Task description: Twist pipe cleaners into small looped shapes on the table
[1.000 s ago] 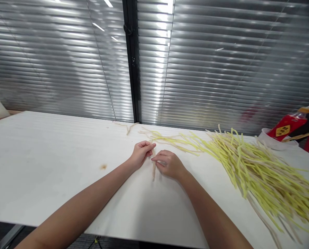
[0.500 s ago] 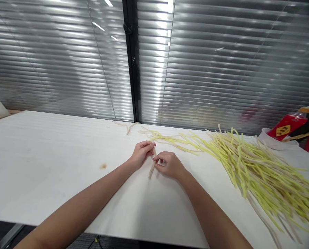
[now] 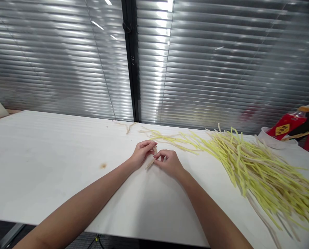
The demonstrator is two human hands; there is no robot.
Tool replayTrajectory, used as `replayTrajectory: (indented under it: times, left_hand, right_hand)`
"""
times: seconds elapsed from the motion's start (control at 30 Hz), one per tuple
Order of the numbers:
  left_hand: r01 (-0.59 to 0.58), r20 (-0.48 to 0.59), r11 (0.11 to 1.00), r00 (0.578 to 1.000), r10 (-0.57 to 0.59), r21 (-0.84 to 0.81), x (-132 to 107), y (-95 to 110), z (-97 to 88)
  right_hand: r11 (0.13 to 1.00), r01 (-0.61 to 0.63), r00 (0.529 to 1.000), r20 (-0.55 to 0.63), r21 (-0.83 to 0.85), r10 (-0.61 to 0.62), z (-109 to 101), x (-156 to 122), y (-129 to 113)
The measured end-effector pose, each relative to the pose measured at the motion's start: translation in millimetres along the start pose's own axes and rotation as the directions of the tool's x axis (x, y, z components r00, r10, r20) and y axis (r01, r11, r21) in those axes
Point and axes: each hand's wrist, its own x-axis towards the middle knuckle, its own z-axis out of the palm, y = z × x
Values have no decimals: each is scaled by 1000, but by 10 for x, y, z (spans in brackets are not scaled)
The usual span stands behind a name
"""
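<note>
Worktop (image 3: 53, 173): white, smooth, matte; a small brown stain (image 3: 103, 166) left of centre.
Left hand (image 3: 141, 154) and right hand (image 3: 170, 162): fingertips meet mid-worktop, each grip pinched shut on one stem (image 3: 149, 163).
Stem: short, beige, fuzzy, thin, slanted, its lower end touching the worktop.
Pile (image 3: 260, 169): long fuzzy strands, yellow and beige, fanned over the right side.
Strand (image 3: 128, 126): beige, bent, alone at the far edge.
Bowl (image 3: 271, 142): pale, round, far right.
Blinds (image 3: 221, 69): grey horizontal slats.
</note>
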Motion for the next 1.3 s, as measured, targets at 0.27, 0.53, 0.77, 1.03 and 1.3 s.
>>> replayTrajectory:
  times: [0.27, 0.53, 0.77, 1.03, 1.3]
  left_hand:
    - [39, -3, 999, 999, -39, -26, 10, -10, -28]
    - [25, 29, 997, 999, -23, -77, -10, 14, 3]
    - [39, 27, 991, 999, -36, -130, -4, -15, -12]
    - [34, 55, 992, 998, -28, -125, -15, -18, -6]
    - [22, 85, 998, 996, -17, -64, -55, -4, 21]
  right_hand:
    - [989, -95, 986, -123, 117, 110, -17, 28, -13]
    - [951, -229, 956, -134, 207, 259, -2, 37, 31]
    - [910, -254, 947, -104, 329, 302, 11, 45, 77]
    - [885, -254, 945, -95, 391, 314, 2, 66, 55]
    - [887, -274, 940, -91, 372, 328, -24, 69, 28]
